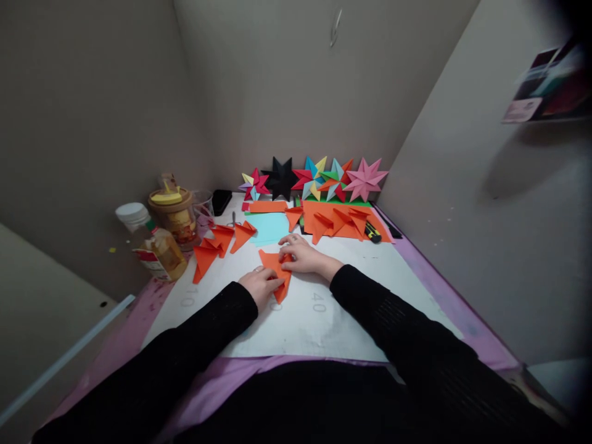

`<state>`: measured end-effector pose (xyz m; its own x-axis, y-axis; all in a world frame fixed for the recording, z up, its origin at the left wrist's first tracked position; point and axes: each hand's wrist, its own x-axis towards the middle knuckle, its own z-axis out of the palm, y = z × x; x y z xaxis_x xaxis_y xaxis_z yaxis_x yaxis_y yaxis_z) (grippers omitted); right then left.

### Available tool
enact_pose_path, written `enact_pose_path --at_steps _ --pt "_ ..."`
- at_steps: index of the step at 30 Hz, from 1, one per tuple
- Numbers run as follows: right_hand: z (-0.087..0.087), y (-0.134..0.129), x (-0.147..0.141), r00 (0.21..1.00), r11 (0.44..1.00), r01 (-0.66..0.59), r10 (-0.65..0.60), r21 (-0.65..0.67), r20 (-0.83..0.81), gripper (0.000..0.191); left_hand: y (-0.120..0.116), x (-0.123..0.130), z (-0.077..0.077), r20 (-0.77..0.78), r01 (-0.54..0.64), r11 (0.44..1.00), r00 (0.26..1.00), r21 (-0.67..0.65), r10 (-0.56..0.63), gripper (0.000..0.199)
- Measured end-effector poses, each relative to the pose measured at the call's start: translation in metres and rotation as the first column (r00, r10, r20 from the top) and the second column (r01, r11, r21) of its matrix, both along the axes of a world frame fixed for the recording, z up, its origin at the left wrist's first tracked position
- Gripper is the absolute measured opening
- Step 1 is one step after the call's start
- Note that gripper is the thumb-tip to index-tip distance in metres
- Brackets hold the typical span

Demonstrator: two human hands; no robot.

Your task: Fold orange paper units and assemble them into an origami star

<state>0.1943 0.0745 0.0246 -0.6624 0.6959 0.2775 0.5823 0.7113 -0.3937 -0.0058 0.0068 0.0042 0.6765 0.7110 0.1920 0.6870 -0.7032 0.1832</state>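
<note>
A folded piece of orange paper point(272, 260) lies on the white sheet in front of me, with a pointed end toward me. My left hand point(259, 287) rests at its lower left, fingers together and pressed on the paper. From the right, my right hand point(301, 254) reaches over its upper right edge, fingers bent and gripping there. Parts of the paper are hidden under my fingers. Just beyond it are light blue paper sheets point(266, 228). More folded orange pieces lie to the left point(222, 239) and at the back right point(322, 226).
A white sheet with printed numbers point(351, 320) covers the pink-topped table point(490, 345). Several paper stars point(367, 179) lean against the back wall. A yellow-black cutter point(372, 232) lies on orange sheets point(312, 211). At left stand a bottle point(161, 250), a tub point(173, 213) and a clear cup point(202, 206).
</note>
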Motion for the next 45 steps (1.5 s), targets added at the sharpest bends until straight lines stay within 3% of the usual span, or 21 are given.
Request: enact_pose_path --at_steps 3,5,9,13,18,23,26,28,30,33,39,45 --pt "0.004 -0.003 0.0 1.0 0.993 0.0 -0.004 0.116 0.031 0.016 0.0 0.0 0.0 -0.002 -0.003 1.0 1.0 0.016 0.003 0.033" --pt "0.008 -0.005 0.003 0.999 0.994 -0.038 0.034 0.106 0.039 0.02 -0.001 -0.001 0.0 0.039 -0.011 1.0 0.999 0.018 0.01 0.031" --pt "0.012 -0.006 0.013 0.985 0.984 -0.171 0.172 -0.043 0.018 0.018 -0.002 -0.007 -0.002 0.055 0.035 0.999 0.998 0.041 -0.037 0.029" --pt "0.007 -0.001 0.023 0.955 0.928 -0.295 0.294 -0.229 -0.038 0.006 -0.002 -0.016 -0.005 -0.041 0.198 0.976 0.98 0.09 -0.195 0.03" --pt "0.004 0.001 0.027 0.954 0.874 -0.296 0.252 -0.385 -0.163 0.009 -0.003 -0.026 -0.005 -0.115 0.327 0.945 0.939 0.022 -0.323 0.031" --pt "0.004 -0.002 0.014 0.972 0.946 -0.224 0.2 -0.236 -0.121 0.017 -0.004 -0.032 0.001 -0.093 0.338 0.94 0.935 -0.055 -0.342 0.032" --pt "-0.002 -0.001 0.004 0.989 0.984 -0.145 0.142 -0.102 -0.036 0.016 -0.005 -0.031 0.004 0.039 0.374 0.922 0.927 -0.1 -0.372 0.03" --pt "-0.006 0.0 -0.001 0.994 0.993 -0.107 0.108 -0.045 0.013 0.015 -0.004 -0.028 0.006 0.153 0.339 0.93 0.936 -0.141 -0.318 0.025" --pt "-0.01 0.001 -0.004 0.995 0.997 -0.08 0.081 -0.016 0.05 0.014 -0.003 -0.022 0.006 0.217 0.215 0.964 0.96 -0.159 -0.178 0.022" --pt "-0.011 0.0 -0.007 0.995 0.999 -0.049 0.048 0.008 0.086 0.014 0.0 -0.011 0.002 0.203 0.069 0.996 0.978 -0.056 -0.056 0.024" --pt "-0.008 -0.002 -0.012 0.988 0.999 -0.022 0.018 0.028 0.151 0.018 0.004 -0.006 -0.014 0.083 0.051 0.98 0.994 0.194 -0.068 0.03" --pt "-0.008 -0.002 -0.015 0.981 0.999 0.003 -0.012 0.048 0.196 0.019 0.012 -0.014 -0.037 0.096 0.064 0.984 0.992 0.164 -0.081 0.03"
